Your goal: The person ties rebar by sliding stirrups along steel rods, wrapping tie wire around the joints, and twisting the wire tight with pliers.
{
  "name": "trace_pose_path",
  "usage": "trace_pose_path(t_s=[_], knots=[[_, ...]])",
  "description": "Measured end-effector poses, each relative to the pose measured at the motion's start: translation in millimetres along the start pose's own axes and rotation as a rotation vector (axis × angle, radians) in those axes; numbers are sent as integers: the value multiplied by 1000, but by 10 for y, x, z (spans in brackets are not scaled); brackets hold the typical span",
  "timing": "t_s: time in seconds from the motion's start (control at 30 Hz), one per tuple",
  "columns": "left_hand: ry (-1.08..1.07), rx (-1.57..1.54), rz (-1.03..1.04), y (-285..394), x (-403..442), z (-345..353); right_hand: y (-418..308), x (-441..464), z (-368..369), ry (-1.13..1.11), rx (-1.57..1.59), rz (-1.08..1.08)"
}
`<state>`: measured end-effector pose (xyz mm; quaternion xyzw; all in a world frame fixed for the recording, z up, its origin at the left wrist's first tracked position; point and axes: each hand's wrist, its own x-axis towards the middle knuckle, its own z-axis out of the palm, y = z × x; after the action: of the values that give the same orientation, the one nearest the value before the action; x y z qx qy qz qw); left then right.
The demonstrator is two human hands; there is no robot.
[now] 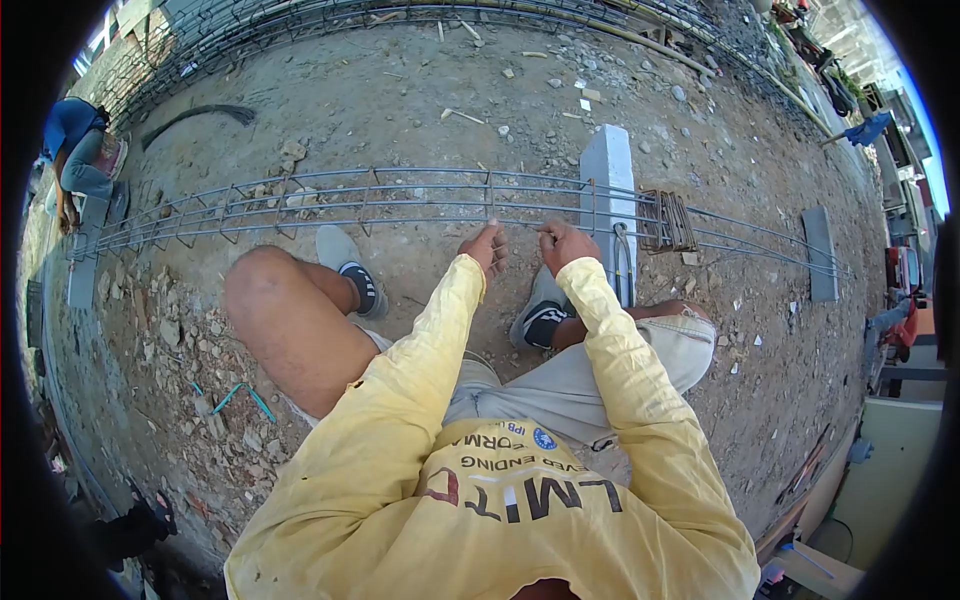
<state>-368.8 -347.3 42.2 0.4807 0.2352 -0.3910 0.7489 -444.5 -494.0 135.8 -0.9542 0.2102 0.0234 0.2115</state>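
A long cage of thin steel rebar point(420, 205) stretches across in front of me, with square stirrups point(374, 200) spaced along it. My left hand point(485, 248) is at the near bar, by the lower corner of a stirrup, its fingers drawn together. Just to the right, my right hand point(567, 245) is closed with thumb and finger pinched near the same bar. Anything thin between the fingers is too small to make out. Pincers point(622, 262) with long handles lie against the pale block point(606, 160) under the cage. A bunch of stirrups point(668, 220) is gathered right of it.
Another block point(820, 255) supports the bars' right end. At the far left a person in blue point(75, 150) bends over the cage end by a grey block point(83, 280). Rubble point(205, 350) covers the ground; more rebar cages point(330, 18) lie across the back.
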Motion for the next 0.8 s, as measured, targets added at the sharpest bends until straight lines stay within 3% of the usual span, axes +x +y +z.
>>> trace_pose_path(t_s=[0.2, 0.43, 0.63, 0.8], knots=[[132, 120, -57, -326, 250, -202, 133, 319, -406, -169, -338, 81], [220, 56, 109, -395, 437, -114, 171, 461, -181, -187, -360, 129], [185, 1, -1, -435, 713, -216, 234, 534, 38, -205, -401, 70], [42, 370, -34, -528, 608, -65, 264, 674, 149, -178, -478, -45]])
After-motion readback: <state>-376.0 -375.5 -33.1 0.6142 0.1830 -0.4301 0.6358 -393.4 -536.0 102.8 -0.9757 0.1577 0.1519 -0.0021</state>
